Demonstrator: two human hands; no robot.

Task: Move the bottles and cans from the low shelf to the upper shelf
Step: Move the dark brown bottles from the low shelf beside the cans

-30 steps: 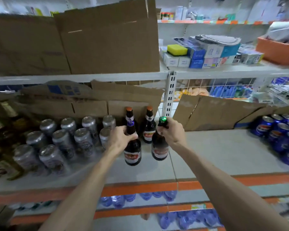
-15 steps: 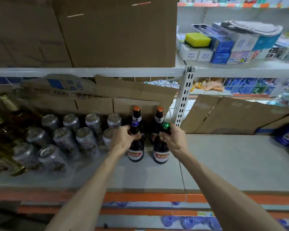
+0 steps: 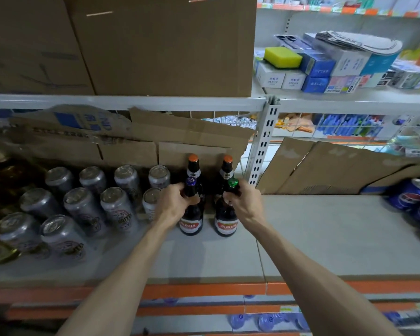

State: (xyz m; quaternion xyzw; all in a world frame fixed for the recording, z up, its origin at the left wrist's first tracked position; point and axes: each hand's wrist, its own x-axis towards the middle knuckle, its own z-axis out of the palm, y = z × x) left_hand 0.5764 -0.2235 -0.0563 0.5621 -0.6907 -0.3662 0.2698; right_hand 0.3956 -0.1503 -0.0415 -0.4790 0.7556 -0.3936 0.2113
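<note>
Both bottles have come down since a sec ago & now stand on the grey shelf [image 3: 325, 238]; they were hanging in the air before.

L to R: silver cans [image 3: 117, 209] fill the left part of shelf, several rows, upright. Just beside them my left hand [image 3: 174, 206], grip closed round the neck of the purple-cap bottle [image 3: 191, 223], base on the shelf, red label facing me. Behind it, an orange-cap bottle [image 3: 193, 166] against the cardboard backing [image 3: 192, 134]. Next, the green-cap bottle [image 3: 226, 223], also base down on shelf, just beside the purple-cap one, not touching as far as I can tell. My right hand [image 3: 246, 204] has its grip closed round that neck, fingers wrapped just under the cap. Second orange-cap bottle [image 3: 227, 167] stands behind it. White slotted upright [image 3: 262, 146] rises right of the bottles. Shelf bare to the right of that, then blue cans [image 3: 412, 197] at far right edge. Big cardboard boxes [image 3: 165, 44] sit on the shelf above.
</note>
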